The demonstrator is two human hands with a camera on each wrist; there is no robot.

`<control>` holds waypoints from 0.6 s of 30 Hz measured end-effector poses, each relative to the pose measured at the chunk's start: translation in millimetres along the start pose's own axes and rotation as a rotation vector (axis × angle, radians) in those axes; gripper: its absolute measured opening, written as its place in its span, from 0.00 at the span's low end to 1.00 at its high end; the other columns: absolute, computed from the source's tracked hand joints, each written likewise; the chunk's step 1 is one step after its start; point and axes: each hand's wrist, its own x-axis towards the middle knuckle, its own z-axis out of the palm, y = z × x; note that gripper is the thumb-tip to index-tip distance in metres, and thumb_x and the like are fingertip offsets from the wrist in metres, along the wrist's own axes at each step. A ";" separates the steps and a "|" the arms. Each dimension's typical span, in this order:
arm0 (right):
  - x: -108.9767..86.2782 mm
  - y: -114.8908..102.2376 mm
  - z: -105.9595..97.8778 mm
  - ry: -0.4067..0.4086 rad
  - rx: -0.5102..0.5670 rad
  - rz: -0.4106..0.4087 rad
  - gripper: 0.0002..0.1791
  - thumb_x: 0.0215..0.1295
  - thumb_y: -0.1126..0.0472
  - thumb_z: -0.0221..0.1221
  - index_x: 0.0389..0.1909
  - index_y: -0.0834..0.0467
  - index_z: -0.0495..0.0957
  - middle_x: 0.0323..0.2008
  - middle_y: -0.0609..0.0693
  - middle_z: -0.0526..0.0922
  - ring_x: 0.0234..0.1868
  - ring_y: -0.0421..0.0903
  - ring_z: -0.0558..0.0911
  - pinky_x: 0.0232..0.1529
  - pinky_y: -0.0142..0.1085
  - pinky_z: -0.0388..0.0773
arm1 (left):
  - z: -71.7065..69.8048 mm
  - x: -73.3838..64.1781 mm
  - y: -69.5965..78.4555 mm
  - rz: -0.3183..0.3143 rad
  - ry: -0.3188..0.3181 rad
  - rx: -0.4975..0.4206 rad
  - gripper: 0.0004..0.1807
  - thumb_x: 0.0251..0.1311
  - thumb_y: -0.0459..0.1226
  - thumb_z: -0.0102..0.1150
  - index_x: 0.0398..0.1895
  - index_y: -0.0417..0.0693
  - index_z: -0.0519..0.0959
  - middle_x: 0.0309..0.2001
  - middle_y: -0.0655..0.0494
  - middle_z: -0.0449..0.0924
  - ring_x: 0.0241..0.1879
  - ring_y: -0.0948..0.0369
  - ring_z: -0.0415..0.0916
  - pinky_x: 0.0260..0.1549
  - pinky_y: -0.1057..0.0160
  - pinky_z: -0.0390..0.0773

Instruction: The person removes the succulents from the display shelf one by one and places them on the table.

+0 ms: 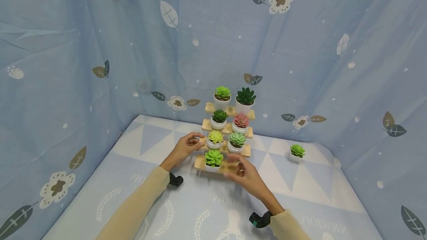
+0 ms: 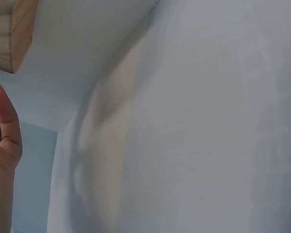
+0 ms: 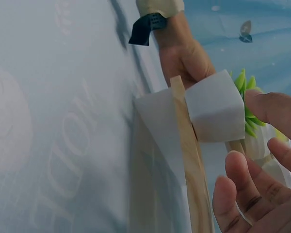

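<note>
A tiered wooden stand (image 1: 249,151) holds potted succulents on each plank. On the lowest plank, toward its left end, sits a bright green succulent in a white square pot (image 1: 212,159). My right hand (image 1: 245,177) is at the right part of that plank, fingers bent loosely with nothing between them. In the right wrist view its thumb overlaps the leaves of the green succulent (image 3: 252,121). My left hand (image 1: 184,149) is at the left end of the stand, fingertips close to the plank bearing a yellow-green succulent (image 1: 215,139). The left wrist view shows its thumb just below a plank end (image 2: 12,36).
Higher planks carry a pink succulent (image 1: 241,121), a dark green one (image 1: 245,97) and several others. Apart on the right of the table stands another green succulent in a white pot (image 1: 296,153). A blue patterned curtain (image 1: 213,47) surrounds the table (image 1: 186,210).
</note>
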 end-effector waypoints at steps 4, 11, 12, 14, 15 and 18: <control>8.0 9.8 6.2 0.008 -0.006 0.006 0.36 0.66 0.57 0.71 0.73 0.48 0.69 0.60 0.50 0.79 0.34 0.50 0.78 0.28 0.34 0.77 | -1.5 1.8 0.4 0.004 0.001 0.014 0.22 0.70 0.42 0.66 0.63 0.48 0.77 0.44 0.46 0.82 0.46 0.33 0.74 0.49 0.35 0.78; 11.4 9.1 12.1 0.039 -0.026 -0.017 0.36 0.63 0.50 0.73 0.71 0.44 0.71 0.57 0.45 0.81 0.32 0.47 0.77 0.27 0.35 0.77 | -0.9 1.7 -0.8 0.016 -0.004 0.005 0.22 0.71 0.42 0.65 0.64 0.46 0.76 0.44 0.45 0.81 0.46 0.31 0.73 0.50 0.33 0.77; 11.9 9.0 12.8 0.042 -0.033 -0.014 0.36 0.63 0.50 0.74 0.71 0.43 0.71 0.56 0.44 0.81 0.32 0.46 0.77 0.27 0.35 0.78 | -0.9 1.8 -0.8 0.016 -0.004 -0.002 0.22 0.71 0.41 0.65 0.64 0.46 0.76 0.43 0.45 0.81 0.46 0.30 0.72 0.50 0.32 0.77; 12.6 8.9 14.4 0.046 -0.044 -0.006 0.36 0.62 0.49 0.74 0.70 0.43 0.71 0.55 0.42 0.81 0.32 0.46 0.78 0.27 0.35 0.78 | -0.9 1.9 -0.9 0.011 -0.003 -0.010 0.22 0.71 0.41 0.65 0.64 0.46 0.76 0.43 0.45 0.81 0.46 0.30 0.72 0.51 0.31 0.76; 13.0 8.7 15.2 0.046 -0.046 -0.002 0.36 0.62 0.48 0.74 0.70 0.42 0.71 0.55 0.42 0.81 0.32 0.46 0.78 0.28 0.35 0.79 | -0.9 1.9 -0.8 0.008 -0.002 -0.014 0.22 0.71 0.41 0.65 0.64 0.45 0.76 0.43 0.45 0.81 0.46 0.29 0.72 0.51 0.31 0.75; 14.8 8.5 17.3 0.050 -0.056 0.004 0.37 0.62 0.48 0.74 0.71 0.43 0.71 0.55 0.42 0.81 0.32 0.45 0.79 0.28 0.35 0.80 | -0.8 2.4 -0.8 0.002 0.000 -0.007 0.21 0.71 0.40 0.65 0.64 0.46 0.76 0.43 0.46 0.81 0.46 0.30 0.72 0.51 0.31 0.75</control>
